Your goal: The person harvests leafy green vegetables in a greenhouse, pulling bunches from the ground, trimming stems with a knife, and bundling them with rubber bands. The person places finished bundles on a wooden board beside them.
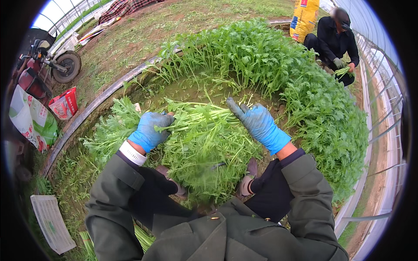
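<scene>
Stretched between my hands is a bunch of cut leafy green stems (209, 116), held roughly level above the ground. My left hand (152, 129), in a dirty blue glove, grips the bunch near its leafy end. At the cut ends on the other side, my right hand (256, 122) holds the stems, its index finger extended along them. Beneath the bunch, between my shoes, lies a heap of loose leaves and stems (209, 163). A dark, slim object (218, 165) rests on that heap, too blurred to name. More cut greens (112, 130) lie beyond my left hand.
Uncut feathery-leaved plants (241, 55) stand ahead and to the right. A black hose (94, 104) curves along the left. Beyond it are a motor tricycle (65, 67) and printed bags (34, 119). A white plastic crate (53, 223) sits lower left. Another person (336, 45) crouches upper right, holding greens.
</scene>
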Action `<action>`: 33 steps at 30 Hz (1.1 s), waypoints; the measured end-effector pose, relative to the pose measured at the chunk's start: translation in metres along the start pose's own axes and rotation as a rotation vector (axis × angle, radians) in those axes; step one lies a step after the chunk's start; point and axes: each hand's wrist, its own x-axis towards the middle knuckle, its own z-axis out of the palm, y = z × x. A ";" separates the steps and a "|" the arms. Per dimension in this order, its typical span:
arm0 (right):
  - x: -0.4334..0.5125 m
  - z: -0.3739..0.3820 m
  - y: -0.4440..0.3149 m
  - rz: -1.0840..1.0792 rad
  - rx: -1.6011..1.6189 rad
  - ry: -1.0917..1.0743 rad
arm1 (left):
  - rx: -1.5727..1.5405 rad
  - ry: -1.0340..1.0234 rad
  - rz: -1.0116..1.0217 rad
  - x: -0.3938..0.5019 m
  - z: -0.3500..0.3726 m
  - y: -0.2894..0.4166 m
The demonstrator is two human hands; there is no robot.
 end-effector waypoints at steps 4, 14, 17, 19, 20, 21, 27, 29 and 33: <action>-0.012 0.025 -0.015 0.047 0.330 -0.166 | 0.102 0.130 0.076 -0.006 0.018 -0.010; 0.002 0.079 -0.059 1.129 1.289 0.134 | -0.062 -0.054 0.056 -0.012 0.020 0.012; -0.003 0.086 -0.036 2.062 2.168 0.734 | -0.211 -0.236 -0.012 -0.013 0.019 0.019; -0.019 0.086 -0.021 2.033 2.111 0.908 | -0.304 -0.214 -0.063 -0.014 0.021 0.007; -0.025 0.087 -0.018 1.923 2.189 0.794 | -0.359 -0.209 -0.089 -0.016 0.023 -0.001; -0.033 0.088 -0.017 1.862 2.161 0.744 | -0.455 -0.235 -0.120 -0.017 0.025 -0.012; -0.047 0.085 -0.046 1.638 2.187 0.401 | -0.983 0.062 -0.473 -0.020 0.033 -0.051; -0.047 0.080 -0.059 1.481 2.238 0.318 | -1.162 0.125 -0.613 -0.021 0.027 -0.056; -0.045 0.072 -0.081 1.325 2.203 0.023 | -1.321 0.170 -0.661 -0.015 0.015 -0.060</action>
